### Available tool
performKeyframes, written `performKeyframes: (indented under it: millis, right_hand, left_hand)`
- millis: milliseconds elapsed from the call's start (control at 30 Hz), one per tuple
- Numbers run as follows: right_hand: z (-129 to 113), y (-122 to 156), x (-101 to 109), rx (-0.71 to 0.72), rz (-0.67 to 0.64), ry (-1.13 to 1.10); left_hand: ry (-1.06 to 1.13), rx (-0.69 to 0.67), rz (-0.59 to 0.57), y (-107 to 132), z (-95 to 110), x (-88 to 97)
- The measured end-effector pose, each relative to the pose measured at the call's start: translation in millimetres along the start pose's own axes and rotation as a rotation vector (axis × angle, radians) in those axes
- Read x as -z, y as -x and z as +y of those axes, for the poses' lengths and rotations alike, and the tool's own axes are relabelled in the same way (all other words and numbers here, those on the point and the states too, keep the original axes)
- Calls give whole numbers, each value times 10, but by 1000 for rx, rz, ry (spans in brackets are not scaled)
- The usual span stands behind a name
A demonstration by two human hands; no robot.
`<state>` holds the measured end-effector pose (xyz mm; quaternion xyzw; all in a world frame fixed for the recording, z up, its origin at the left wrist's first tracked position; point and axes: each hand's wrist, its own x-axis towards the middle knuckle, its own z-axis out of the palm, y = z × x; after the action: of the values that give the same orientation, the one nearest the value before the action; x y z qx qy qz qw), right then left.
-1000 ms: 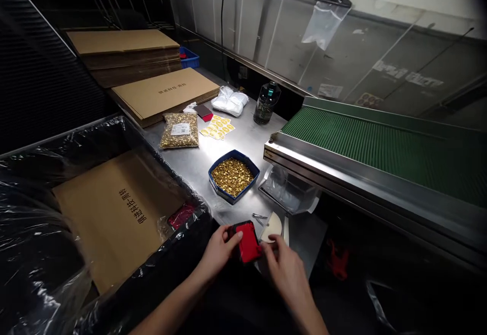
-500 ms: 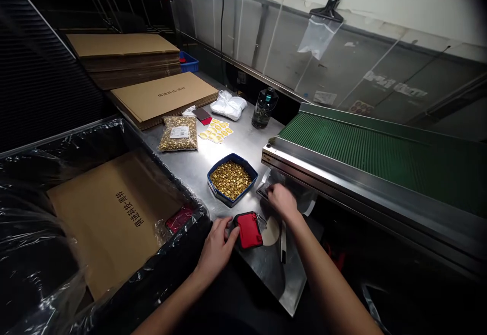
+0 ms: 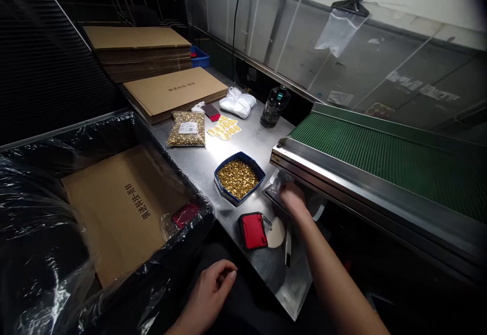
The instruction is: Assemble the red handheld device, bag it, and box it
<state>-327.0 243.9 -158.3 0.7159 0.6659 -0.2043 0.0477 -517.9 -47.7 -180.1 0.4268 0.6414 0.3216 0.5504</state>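
A small red and black box lies flat on the steel table, untouched. My left hand hangs below the table's near edge, fingers loosely curled, holding nothing. My right hand reaches under the conveyor's end onto a stack of clear plastic bags; its fingers rest on the top bag, and whether they grip it is unclear. A blue tray of small gold parts sits just left of that hand. A round white disc lies beside the red box.
A green conveyor belt runs along the right. At left, a black-lined bin holds a cardboard sheet. Farther back are a bag of gold parts, yellow stickers, a bottle and stacked flat cartons.
My left hand let go of the red box and dropped back below the table edge. My right hand left the box, moved to the clear bags under the conveyor and stays there.
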Motion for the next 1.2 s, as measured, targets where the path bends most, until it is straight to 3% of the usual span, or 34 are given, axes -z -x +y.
performKeyframes:
  millis: [100,200,367,433,500,600,700,800,900,967,1133,1200]
  right_hand:
    - [62,207,63,28,77,-77]
    - [125,512,129,104,119,-208]
    - [280,1256,320,295,17,-493]
    - [421,1595,389,361,-90,-575]
    - [634,1922,392,360,-196,-709]
    - [1045,2372,210,94,-248,-1050]
    - [1395,2772,-138,-202,-262,-1391]
    - [1556,3065,-461,-215,-358,-1471]
    - [1617,3203,-635,-283,-309,-1401]
    - [1666,3240,-667,-340,-241,-1404]
    - [1728,3313,-629,-367,-143,-1401]
    - [1693,3329,-637,-335,-163,-1393]
  left_hand:
    - [-18,-36,33,12,132,36]
    - [-56,-155,29,-58,395,51]
    - [-52,-574,-3,-431,1069,40]
    - [-39,-765,-144,-605,1301,-1]
    - [-24,-781,-384,-719,1418,-104]
    - [-81,-512,-692,-709,1328,-398]
    - [-174,-340,-701,-533,1046,-756]
    - [-234,-318,-681,-365,808,-1043]
    - [-287,-318,-713,-314,715,-1221]
    - [-322,-327,-717,-311,723,-1280]
    - [-376,-490,-521,-124,856,-1310]
    - [-292,-425,-655,-6,893,-1328]
